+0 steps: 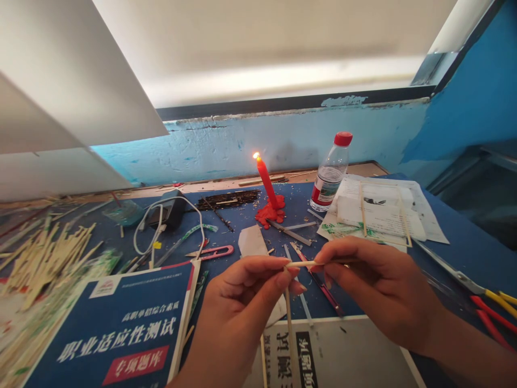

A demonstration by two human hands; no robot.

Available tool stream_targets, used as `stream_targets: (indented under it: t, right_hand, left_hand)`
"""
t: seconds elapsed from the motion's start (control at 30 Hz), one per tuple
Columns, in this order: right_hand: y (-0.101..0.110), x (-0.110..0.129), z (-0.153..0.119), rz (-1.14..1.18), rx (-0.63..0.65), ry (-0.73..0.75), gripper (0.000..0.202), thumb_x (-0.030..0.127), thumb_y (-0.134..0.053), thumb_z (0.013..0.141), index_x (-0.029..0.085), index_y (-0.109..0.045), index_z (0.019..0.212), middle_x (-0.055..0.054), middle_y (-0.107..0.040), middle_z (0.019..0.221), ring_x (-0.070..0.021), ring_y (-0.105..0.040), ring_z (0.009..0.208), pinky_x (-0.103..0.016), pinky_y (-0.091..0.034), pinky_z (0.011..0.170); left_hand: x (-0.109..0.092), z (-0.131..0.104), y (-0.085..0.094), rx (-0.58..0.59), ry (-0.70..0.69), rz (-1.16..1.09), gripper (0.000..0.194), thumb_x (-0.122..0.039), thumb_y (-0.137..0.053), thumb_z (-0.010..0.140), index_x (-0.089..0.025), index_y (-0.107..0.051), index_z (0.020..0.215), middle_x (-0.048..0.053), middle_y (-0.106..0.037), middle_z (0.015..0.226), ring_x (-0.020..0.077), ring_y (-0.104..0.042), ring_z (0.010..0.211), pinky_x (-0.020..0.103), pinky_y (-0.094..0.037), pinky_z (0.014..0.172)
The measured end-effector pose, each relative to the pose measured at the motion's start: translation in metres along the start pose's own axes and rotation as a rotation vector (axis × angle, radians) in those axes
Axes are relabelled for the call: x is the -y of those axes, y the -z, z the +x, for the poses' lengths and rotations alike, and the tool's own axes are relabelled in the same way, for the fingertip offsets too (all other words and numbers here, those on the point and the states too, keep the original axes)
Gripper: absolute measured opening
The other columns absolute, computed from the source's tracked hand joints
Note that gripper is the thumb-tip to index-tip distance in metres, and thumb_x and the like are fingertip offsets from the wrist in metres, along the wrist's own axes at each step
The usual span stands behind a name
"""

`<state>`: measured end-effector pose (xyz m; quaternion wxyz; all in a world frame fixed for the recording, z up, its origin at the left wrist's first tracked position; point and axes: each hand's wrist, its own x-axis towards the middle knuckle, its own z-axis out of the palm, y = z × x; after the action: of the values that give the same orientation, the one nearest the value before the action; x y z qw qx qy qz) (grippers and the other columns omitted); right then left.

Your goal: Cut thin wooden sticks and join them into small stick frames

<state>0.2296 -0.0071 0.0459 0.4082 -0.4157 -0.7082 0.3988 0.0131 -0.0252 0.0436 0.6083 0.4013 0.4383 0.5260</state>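
My left hand [242, 304] is closed, thumb and fingers pinching the corner where two thin wooden sticks meet. One of them, a short crosswise stick [301, 264], runs over to my right hand [371, 288], whose fingertips are closed on its other end. A longer wooden stick [289, 318] hangs down from the left fingertips across a grey-covered book [351, 347]. Whether the two sticks are joined is hidden by the fingers. Behind the hands a lit red candle [265, 182] stands in a lump of melted wax [270, 213].
A water bottle [329, 180] and papers [388, 213] bearing a stick frame stand back right. Scissors [460, 277] lie at right. Pink-handled snips [216, 251], a blue book [121, 318], a white cable [143, 229] and loose sticks [50, 253] occupy the left.
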Motion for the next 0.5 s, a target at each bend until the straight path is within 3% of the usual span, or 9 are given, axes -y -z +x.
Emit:
stream_targets:
  t: [0.5]
  right_hand:
    - [-0.0031,-0.0029,0.0023,0.016,-0.017,0.021,0.020,0.016,-0.059,0.100,0.029,-0.072,0.106,0.000,-0.072,0.093,-0.0134,-0.067,0.076,-0.022,-0.053,0.067]
  left_hand:
    - [0.0002,0.0034,-0.0014,-0.001,-0.001,0.007,0.006,-0.021,-0.081,0.086,-0.023,-0.079,0.090,0.001,-0.083,0.080,0.0145,-0.077,0.078,0.019,-0.060,0.078]
